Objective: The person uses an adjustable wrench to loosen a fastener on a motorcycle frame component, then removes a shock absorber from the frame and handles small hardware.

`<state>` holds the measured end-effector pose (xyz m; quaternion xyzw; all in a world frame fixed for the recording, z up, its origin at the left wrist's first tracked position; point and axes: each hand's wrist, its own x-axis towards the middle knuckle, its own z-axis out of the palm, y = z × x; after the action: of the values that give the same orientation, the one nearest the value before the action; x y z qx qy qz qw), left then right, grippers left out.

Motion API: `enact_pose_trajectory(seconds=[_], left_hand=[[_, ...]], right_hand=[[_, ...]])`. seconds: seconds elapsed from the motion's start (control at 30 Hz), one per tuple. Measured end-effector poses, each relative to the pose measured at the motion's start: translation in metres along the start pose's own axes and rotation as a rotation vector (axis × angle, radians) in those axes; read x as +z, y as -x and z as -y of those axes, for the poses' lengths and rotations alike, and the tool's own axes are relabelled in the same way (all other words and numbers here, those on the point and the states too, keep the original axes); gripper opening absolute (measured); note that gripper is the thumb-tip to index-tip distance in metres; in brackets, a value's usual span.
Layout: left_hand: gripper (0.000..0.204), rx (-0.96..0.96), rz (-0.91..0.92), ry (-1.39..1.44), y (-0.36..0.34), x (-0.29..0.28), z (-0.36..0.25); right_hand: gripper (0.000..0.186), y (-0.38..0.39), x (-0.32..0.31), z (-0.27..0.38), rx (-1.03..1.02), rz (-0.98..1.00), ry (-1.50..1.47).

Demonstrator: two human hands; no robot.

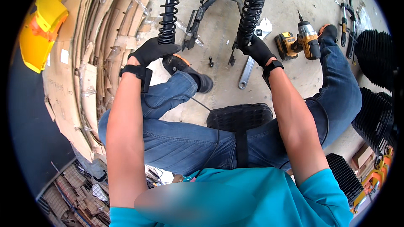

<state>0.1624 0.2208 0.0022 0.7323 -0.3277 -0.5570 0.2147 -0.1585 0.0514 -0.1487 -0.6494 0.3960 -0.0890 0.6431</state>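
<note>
Both my hands wear black gloves and are at the lower ends of two coil-spring shock absorbers. My left hand [154, 51] is closed around the bottom of the left shock absorber [169, 10]. Around the foot of the right shock absorber [251, 10] wrap the fingers of my right hand [257, 50]. Between the two hangs a dark metal frame [201, 13] with brackets. On the floor below lies a small bolt [211, 62]. A large adjustable wrench [247, 72] lies partly behind my right hand. To its right is a yellow and black cordless drill [309, 41] with a bit fitted.
Stacked flattened cardboard [63, 88] lines the left, with yellow plastic panels [44, 29] beyond it. Black ribbed parts [374, 59] stand at the right, near long dark tools [348, 21]. A black seat [240, 115] is between my legs. A cable [216, 122] crosses my lap.
</note>
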Motion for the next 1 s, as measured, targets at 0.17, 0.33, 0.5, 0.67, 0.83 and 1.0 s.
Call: enact_pose_trajectory(seconds=[0.17,0.33,0.5,0.67,0.83,1.0], left_hand=[[0.028,-0.075,0.042,-0.025,0.055,-0.007,-0.032],[0.029,-0.126,-0.066,0.004,0.078,0.002,-0.046],[0.021,-0.086,-0.076,-0.023,0.049,0.005,-0.023],[0.02,-0.034,-0.234,-0.062,0.019,0.016,-0.001],[0.019,-0.006,-0.09,0.063,0.003,0.025,0.002],[0.049,0.029,-0.094,0.756,0.014,0.03,0.017]], right_hand=[[0.04,0.0,0.001,-0.005,-0.087,-0.036,-0.085],[0.041,-0.002,0.006,-0.003,-0.106,-0.029,-0.064],[0.037,-0.008,0.005,-0.018,-0.047,-0.038,-0.028],[0.037,0.0,0.005,-0.009,-0.056,-0.025,-0.029],[0.036,0.005,0.005,-0.005,-0.052,-0.011,-0.101],[0.032,0.003,0.003,-0.003,0.09,0.031,-0.402]])
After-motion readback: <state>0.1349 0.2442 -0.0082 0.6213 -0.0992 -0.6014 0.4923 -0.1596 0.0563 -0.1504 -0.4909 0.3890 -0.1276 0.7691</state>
